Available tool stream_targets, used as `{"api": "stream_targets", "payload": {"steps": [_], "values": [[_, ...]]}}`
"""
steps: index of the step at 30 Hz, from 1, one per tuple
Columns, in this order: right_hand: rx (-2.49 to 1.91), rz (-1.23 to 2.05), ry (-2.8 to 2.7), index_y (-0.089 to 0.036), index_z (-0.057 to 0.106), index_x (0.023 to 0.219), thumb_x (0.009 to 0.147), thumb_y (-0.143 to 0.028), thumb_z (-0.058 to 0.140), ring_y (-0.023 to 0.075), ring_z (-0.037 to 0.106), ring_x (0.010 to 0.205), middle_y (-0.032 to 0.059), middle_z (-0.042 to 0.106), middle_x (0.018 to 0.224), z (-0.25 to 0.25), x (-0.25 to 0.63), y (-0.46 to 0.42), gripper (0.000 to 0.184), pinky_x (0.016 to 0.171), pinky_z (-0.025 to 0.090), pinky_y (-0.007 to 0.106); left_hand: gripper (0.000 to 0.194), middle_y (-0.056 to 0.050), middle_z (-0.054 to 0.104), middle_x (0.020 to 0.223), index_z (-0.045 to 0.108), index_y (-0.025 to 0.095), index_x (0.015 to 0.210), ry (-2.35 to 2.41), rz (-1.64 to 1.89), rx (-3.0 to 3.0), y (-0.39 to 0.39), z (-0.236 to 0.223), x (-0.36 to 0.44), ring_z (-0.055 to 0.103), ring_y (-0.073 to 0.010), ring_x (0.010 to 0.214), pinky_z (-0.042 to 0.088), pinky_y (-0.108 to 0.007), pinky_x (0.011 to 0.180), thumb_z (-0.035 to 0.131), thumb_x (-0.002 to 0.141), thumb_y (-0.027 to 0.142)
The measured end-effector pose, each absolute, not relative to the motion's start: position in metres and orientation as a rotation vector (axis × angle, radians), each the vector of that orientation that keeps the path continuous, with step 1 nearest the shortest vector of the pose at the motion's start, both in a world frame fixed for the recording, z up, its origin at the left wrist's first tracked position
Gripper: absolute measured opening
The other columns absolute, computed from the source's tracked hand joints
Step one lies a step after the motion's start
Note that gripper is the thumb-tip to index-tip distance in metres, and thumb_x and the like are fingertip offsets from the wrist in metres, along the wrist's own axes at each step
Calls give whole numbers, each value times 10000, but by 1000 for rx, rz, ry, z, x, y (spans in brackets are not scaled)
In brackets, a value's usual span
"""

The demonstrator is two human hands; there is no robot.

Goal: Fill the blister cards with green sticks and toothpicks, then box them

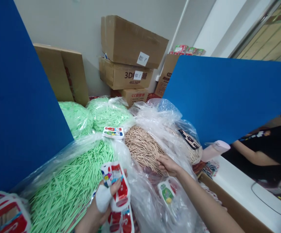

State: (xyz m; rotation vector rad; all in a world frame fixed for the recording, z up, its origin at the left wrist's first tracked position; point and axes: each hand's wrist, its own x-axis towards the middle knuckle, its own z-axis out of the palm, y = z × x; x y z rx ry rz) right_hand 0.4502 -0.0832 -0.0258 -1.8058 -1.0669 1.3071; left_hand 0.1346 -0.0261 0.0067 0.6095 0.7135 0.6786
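"Red-and-white printed packet in the left hand?"

"Yes, gripped between thumb and fingers, just above more packets of similar colouring. Note the white wrap near the thumb."

"And with the right hand?"

"Pinching tan sticks, fingers pressed together at the near right edge of the heap; impossible to tell how many caught."

"Heaped where?"

"In an open clear plastic bag, just right of the bagged green sticks."

"Anything farther off?"

"Stacked cardboard cartons behind; to the right, a pale pink bottle near a person's forearm."
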Motion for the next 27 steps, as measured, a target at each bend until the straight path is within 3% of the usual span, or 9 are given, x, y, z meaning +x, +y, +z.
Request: {"api": "stream_targets", "payload": {"steps": [2, 5, 10, 14, 17, 20, 23, 27], "values": [[-1668, 1446, -1007, -227, 363, 798, 842, -576, 408, 36, 183, 401, -100, 322, 618, -19, 442, -83, 355, 364, 169, 149, 527, -104, 754, 929, 700, 133, 1054, 623, 702, 539, -15, 22, 153, 694, -249, 856, 523, -353, 826, 842, 586, 331], [-1506, 1674, -961, -213, 416, 813, 783, -590, 541, 19, 141, 387, -113, 318, 587, -6, 423, -84, 398, 354, 137, 147, 473, -70, 752, 846, 702, 131, 1022, 498, 734, 496, 0, 35, 180, 694, -205, 729, 544, -327, 741, 847, 590, 257], [-1342, 1899, -921, -185, 506, 822, 717, -554, 674, 12, 284, 363, -83, 468, 565, 8, 381, -86, 419, 356, 168, 159, 505, -72, 751, 831, 693, 116, 1046, 407, 685, 557, 4, 37, 205, 678, -168, 656, 530, -269, 652, 853, 580, 230], [-1291, 1858, -881, -181, 553, 874, 717, -517, 695, 17, 367, 402, -82, 497, 558, 8, 357, -80, 397, 389, 198, 155, 510, -103, 754, 820, 695, 92, 1033, 446, 621, 588, -10, 26, 206, 698, -222, 695, 537, -327, 682, 850, 586, 280], [-1326, 1867, -975, -170, 560, 794, 684, -453, 734, 31, 410, 417, -71, 520, 542, 2, 347, -77, 350, 387, 194, 155, 447, -98, 751, 791, 701, 86, 988, 455, 652, 573, -16, 19, 203, 702, -237, 707, 546, -353, 702, 840, 604, 269], [-1311, 1864, -1033, -172, 506, 660, 651, -428, 753, 30, 344, 389, -93, 431, 461, -2, 341, -75, 356, 381, 185, 163, 414, -96, 750, 804, 700, 91, 979, 454, 676, 563, -13, 20, 198, 705, -242, 716, 550, -373, 727, 834, 614, 232], [-1261, 1823, -994, -187, 482, 707, 711, -519, 689, 24, 248, 391, -110, 354, 492, 2, 340, -70, 392, 389, 167, 170, 480, -103, 750, 883, 686, 110, 1041, 454, 708, 515, -11, 25, 184, 706, -249, 770, 547, -377, 770, 839, 610, 254], [-1292, 1287, -780, -212, 486, 865, 796, -608, 569, 47, 290, 440, -82, 382, 601, 16, 330, -60, 410, 404, 208, 174, 509, -127, 740, 978, 683, 138, 1087, 529, 601, 428, -30, 20, 159, 697, -281, 884, 539, -385, 816, 818, 631, 318]]}}
